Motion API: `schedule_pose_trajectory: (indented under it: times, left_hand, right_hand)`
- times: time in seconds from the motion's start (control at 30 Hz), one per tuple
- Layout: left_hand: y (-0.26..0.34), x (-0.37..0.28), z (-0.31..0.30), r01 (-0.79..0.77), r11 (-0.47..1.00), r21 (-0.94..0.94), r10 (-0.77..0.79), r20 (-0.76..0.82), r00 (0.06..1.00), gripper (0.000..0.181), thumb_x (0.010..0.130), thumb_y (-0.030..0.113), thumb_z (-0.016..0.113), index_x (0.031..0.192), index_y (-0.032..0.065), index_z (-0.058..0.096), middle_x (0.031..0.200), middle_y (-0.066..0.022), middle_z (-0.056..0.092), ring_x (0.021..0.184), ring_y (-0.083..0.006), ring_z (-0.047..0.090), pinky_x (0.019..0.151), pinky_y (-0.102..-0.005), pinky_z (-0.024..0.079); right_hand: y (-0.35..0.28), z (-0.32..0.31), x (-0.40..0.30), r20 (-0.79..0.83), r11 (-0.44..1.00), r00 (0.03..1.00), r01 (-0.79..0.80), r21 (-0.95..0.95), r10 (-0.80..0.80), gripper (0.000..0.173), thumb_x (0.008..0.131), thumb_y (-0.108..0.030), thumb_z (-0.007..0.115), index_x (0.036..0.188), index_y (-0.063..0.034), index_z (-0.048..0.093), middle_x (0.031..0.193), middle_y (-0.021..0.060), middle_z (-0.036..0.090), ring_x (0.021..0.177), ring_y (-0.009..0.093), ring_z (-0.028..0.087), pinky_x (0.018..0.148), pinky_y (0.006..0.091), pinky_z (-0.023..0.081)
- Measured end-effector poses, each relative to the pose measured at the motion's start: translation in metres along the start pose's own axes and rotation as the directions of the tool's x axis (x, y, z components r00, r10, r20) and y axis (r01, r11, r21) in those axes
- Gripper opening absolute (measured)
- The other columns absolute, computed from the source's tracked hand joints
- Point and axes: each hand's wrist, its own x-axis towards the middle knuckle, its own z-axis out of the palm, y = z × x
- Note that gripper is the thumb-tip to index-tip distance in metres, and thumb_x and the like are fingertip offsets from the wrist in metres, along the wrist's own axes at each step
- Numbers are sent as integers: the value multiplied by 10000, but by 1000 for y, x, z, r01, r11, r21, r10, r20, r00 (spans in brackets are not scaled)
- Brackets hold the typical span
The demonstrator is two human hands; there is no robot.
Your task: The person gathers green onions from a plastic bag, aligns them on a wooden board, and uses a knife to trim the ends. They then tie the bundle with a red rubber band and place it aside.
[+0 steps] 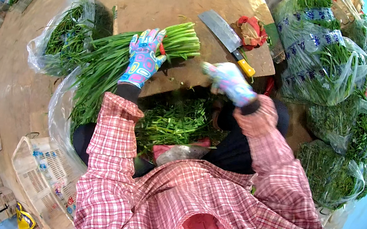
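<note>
My left hand [144, 57], in a patterned glove, rests with spread fingers over a bundle of long leafy green stalks [183, 41], which has a red band around it. The bundle's cut ends point right over a wooden board [166, 0]; its leaves hang off the board's left side. My right hand [231, 80], also gloved and blurred, is above the board's near edge, to the right of the stalk ends; whether it holds anything is unclear. A cleaver [221, 31] with a black and yellow handle lies on the board beside a crumpled red and tan bundle [251, 33].
Plastic bags of greens [323, 65] are stacked at the right. An open plastic bag of greens [69, 33] stands left of the board. Loose cut greens [178, 122] lie below the board, near my legs. A white plastic crate [46, 175] is at the lower left.
</note>
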Motion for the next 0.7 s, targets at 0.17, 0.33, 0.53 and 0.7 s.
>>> schedule_pose_trajectory:
  times: [0.17, 0.33, 0.53, 0.7]
  left_hand:
    - [-1, 4, 8, -38, 999, -16, 37, -47, 998, 802, 711, 337, 753, 1408, 201, 380, 1430, -65, 400, 1336, -270, 338, 1105, -505, 183]
    - [-4, -2, 1, -21, 999, -28, 20, -44, 999, 793, 721, 276, 744, 1418, 194, 375, 1431, -102, 397, 1350, -307, 316, 1109, -501, 186]
    - [44, -30, -32, -238, 966, 101, 255, -221, 941, 546, 676, 278, 753, 1186, 179, 585, 1326, -117, 477, 1256, -341, 390, 1043, -512, 278]
    - [44, -70, 46, -273, 952, -135, 213, -348, 913, 176, 725, 174, 643, 896, 136, 647, 1041, -50, 623, 1002, -289, 551, 815, -454, 436]
  right_hand:
    - [-6, 52, 69, -90, 926, 994, -28, 377, 66, 393, 868, -361, 606, 723, -2, 674, 607, 97, 654, 490, 172, 588, 470, 304, 448]
    - [-5, -2, 32, -169, 624, 980, 65, 779, 109, 263, 889, -251, 556, 835, -37, 699, 628, 43, 595, 424, 132, 443, 435, 252, 366]
    - [10, -48, -22, 261, 943, 964, 128, -306, -46, 349, 897, -344, 580, 927, -2, 645, 604, 91, 624, 488, 158, 605, 538, 290, 494]
    - [-7, -32, 21, -227, 829, 871, 289, -479, -435, 381, 813, -339, 656, 1076, -63, 648, 949, 174, 667, 917, 345, 630, 801, 418, 499]
